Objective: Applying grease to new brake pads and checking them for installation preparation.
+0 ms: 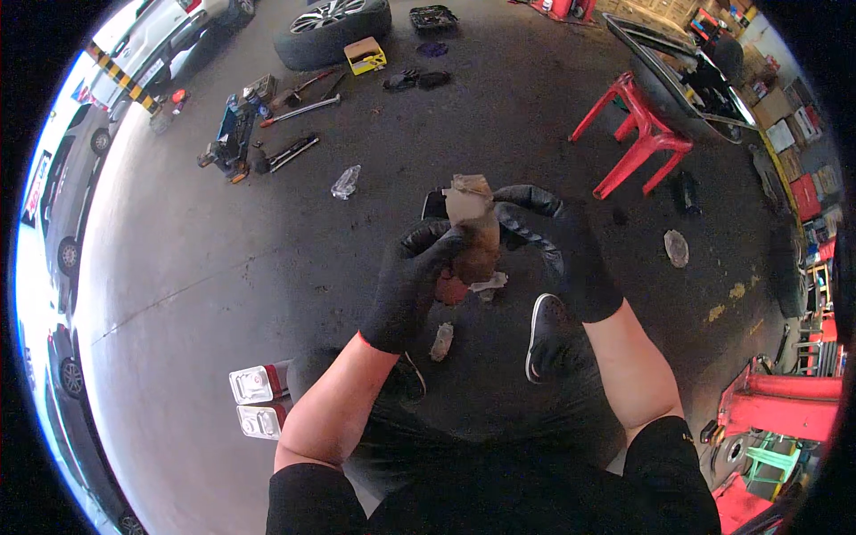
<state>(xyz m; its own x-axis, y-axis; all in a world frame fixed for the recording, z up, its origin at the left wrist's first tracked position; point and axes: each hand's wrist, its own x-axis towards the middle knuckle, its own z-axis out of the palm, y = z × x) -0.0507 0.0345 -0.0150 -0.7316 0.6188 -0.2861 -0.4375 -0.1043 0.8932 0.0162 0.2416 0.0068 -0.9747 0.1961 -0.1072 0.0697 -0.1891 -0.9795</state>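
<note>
Both my hands wear black gloves and meet in front of me, above the floor. My left hand [415, 267] is closed on the lower left part of a worn, tan-brown sheet [473, 218], its thumb lying across it. My right hand [557, 241] curls its fingers at the sheet's right edge; what lies behind them is hidden. A dark, flat piece with a pale edge [434, 204] sticks out behind the sheet on the left. Below the sheet, a reddish-brown patch [451, 288] and a pale torn scrap [489, 283] show.
Crumpled clear plastic [346, 182] lies on the floor ahead. Two metal cans [253, 385] lie by my left leg. Tools [292, 153], a wheel [332, 40] and a yellow box [365, 56] are farther off. A red plastic stool [635, 134] stands at right, near a vehicle door [664, 85].
</note>
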